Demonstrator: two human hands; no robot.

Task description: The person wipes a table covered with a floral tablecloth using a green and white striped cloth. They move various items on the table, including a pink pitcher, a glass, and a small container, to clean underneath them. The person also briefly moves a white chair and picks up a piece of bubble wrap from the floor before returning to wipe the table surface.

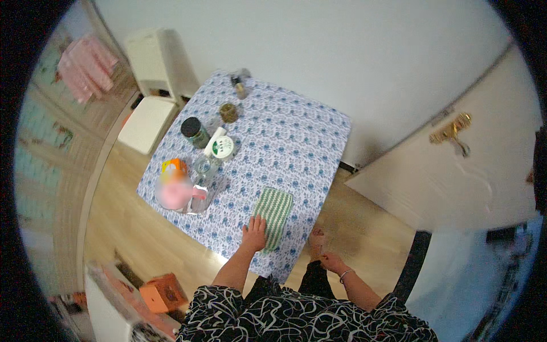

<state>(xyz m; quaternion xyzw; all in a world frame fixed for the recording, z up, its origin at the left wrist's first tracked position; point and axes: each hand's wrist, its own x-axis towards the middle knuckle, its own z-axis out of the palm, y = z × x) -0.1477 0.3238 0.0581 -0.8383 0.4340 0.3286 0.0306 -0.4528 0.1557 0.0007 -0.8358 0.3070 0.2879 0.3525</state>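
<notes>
A green and white striped cloth [275,209] lies flat near the front edge of a table with a blue-flowered tablecloth [295,145]. My left hand [255,234] rests on the cloth's left edge, fingers spread slightly; it is not gripping it visibly. My right hand [332,261] hangs beside the table, above the floor near my leg, with its fingers partly curled; whether it holds anything cannot be made out. Left of the cloth stand a clear container with a pink part [199,194], a glass jar [205,166], a white round lid [223,147] and a dark-lidded jar [196,134].
Farther back on the table are a small jar [228,113] and a small bottle [240,89]. An orange box [174,166] stands at the left edge. A white chair [149,122] is beyond the left side, an orange stool [163,293] at lower left, a door [427,184] at right.
</notes>
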